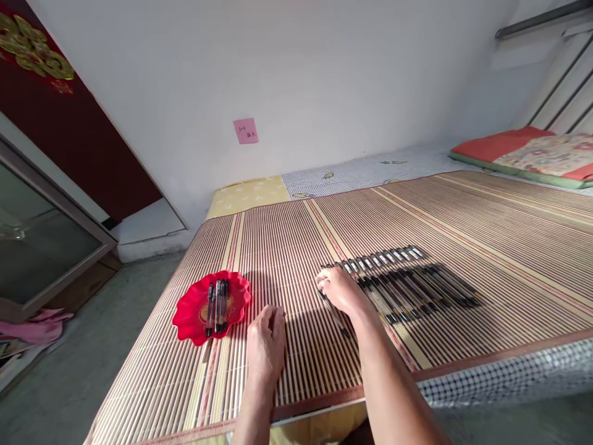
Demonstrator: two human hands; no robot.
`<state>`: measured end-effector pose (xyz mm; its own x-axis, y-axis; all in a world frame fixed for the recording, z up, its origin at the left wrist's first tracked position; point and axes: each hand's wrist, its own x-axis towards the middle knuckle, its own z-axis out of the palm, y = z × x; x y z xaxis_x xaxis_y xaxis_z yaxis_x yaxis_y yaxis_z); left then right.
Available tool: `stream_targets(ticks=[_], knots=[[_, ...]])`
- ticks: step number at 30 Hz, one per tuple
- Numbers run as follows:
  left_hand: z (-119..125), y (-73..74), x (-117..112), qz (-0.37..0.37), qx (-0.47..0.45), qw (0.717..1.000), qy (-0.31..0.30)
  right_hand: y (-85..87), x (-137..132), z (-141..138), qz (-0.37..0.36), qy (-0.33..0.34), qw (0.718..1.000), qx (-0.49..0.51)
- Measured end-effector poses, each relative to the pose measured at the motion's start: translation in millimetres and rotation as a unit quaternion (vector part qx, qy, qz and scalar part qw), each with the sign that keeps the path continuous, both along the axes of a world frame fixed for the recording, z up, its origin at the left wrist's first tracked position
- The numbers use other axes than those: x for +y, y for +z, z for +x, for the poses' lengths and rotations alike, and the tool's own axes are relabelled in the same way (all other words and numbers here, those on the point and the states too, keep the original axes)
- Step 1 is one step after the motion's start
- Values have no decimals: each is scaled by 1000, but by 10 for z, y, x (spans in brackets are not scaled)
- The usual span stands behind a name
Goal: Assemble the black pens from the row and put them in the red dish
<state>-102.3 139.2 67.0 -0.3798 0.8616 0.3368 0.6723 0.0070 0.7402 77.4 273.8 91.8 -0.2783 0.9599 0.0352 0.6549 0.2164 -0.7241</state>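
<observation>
My right hand [340, 289] is at the left end of a row of pens, its fingers closed round the far end of a black-capped pen [338, 318]. That pen lies slanted on the mat, partly hidden under the hand. To its right, several similar pens [398, 293] lie side by side, their far ends lined up. My left hand [265, 340] rests on the mat with its fingers curled in, and I see nothing in it. Left of it stands a red scalloped plate [185, 312] holding several pens [217, 306].
A striped bamboo mat [287, 247] covers the bed, whose front edge runs close below my forearms. A folded red and floral quilt [523, 154] lies at the far right. On the white wall behind is a pink note [245, 131]. A glass-panelled door [41, 228] stands at the left.
</observation>
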Motion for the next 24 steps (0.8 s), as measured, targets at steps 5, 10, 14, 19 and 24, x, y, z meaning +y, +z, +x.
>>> stream_targets(ticks=[5, 10, 14, 19, 24], knots=[[-14, 19, -7, -11, -4, 1000, -2, 87, 4, 28, 19, -15, 1000, -9], [16, 23, -2, -65, -18, 997, -42, 107, -108, 30, -14, 2, 991, -132], [122, 1, 7, -112, 0, 992, -50, 112, -179, -106, -31, 18, 986, -161], [414, 44, 20, -187, 106, 976, 16, 118, -238, -299, -40, 52, 987, -150], [619, 158, 33, -241, 109, 964, 16, 80, -283, -408, -49, 101, 988, -105]])
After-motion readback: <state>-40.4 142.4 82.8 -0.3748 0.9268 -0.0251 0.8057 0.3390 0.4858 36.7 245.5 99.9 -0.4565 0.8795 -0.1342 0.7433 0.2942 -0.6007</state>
